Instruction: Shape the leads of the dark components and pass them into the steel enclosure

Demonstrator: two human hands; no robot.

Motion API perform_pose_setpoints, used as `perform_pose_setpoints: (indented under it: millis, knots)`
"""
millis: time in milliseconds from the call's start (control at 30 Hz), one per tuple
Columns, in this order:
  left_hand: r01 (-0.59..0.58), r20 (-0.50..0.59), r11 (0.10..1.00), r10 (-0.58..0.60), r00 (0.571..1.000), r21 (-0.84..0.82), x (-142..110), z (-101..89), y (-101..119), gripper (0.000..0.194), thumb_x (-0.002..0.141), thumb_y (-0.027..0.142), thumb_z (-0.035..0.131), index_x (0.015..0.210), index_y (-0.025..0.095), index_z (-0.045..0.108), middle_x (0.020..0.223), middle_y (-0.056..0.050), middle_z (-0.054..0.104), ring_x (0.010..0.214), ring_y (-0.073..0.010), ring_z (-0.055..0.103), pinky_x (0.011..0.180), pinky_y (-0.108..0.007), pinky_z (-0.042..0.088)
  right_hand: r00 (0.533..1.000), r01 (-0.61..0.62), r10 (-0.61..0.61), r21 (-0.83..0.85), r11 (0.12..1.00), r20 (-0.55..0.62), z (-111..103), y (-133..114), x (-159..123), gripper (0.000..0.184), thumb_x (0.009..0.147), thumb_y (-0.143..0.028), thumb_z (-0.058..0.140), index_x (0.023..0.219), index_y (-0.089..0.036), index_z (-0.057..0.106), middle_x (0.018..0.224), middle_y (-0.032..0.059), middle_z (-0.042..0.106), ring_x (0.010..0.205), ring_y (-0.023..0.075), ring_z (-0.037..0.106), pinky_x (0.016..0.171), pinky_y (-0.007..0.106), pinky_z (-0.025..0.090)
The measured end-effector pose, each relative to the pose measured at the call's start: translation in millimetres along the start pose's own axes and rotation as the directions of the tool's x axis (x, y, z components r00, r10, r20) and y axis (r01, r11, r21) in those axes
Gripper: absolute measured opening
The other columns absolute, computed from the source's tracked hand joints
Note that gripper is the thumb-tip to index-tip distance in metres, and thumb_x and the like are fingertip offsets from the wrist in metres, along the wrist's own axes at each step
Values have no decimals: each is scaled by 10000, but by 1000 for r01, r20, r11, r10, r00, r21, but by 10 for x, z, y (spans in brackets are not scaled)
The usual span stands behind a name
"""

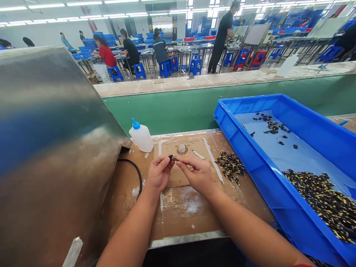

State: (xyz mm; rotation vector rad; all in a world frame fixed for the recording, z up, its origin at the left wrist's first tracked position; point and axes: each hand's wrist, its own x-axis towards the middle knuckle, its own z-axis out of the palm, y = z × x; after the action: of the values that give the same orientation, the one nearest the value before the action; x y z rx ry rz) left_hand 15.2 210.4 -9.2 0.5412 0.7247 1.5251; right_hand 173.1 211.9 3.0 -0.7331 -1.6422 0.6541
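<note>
Black-and-yellow part (172, 158) sits mid-frame, clamped by left hand (160, 172) and right hand (198, 173) fingers (185, 160), tabletop edge (191, 237) below, crate (250, 157) writing (245, 109) at right illegible.

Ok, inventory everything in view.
table: one, brown, foreground
tray: one, blue, right
part: one, black and yellow, centre, held
loose parts: many, same colours, tray and table
jar: one, clear, beyond part
tool: one, pale, beside jar
bottles: two, white, left of jar, far right
cable: one, black, left
metal box: one, silver, left
strip: one, green, behind
people: several, varied clothing, background
stools: several, blue, red, background
left hand and right hand: two, bare, on part
</note>
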Motion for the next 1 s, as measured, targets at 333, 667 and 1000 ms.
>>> perform_pose_setpoints:
  millis: [333, 667, 1000]
  knots:
    - [-15, 32, 999, 14, 999, 35, 3, 4, -4, 290, 594, 317, 991, 762, 180, 798, 863, -44, 783, 805, -115, 709, 804, -198, 581, 1000, 3, -3, -29, 1000, 1, -9, 2, 7, 160, 957, -188, 710, 1081, -256, 786, 1062, 20, 789, 961, 174, 746, 892, 317, 604]
    - [-57, 21, 994, 56, 998, 92, 8, -6, -39, 284, 594, 306, 991, 783, 188, 814, 876, -49, 789, 807, -109, 712, 801, -181, 574, 1000, 20, -20, -24, 1000, -7, -1, 36, -3, 174, 957, -174, 703, 1083, -262, 785, 1073, 29, 787, 981, 194, 750, 910, 343, 614]
    - [-76, 46, 990, 71, 996, 119, -1, 2, -53, 259, 622, 336, 977, 786, 217, 816, 915, -52, 793, 860, -124, 721, 847, -196, 570, 1000, 18, -18, -3, 1000, -3, -15, 31, 13, 175, 962, -179, 693, 1085, -257, 789, 1084, 43, 785, 992, 196, 753, 910, 343, 622]
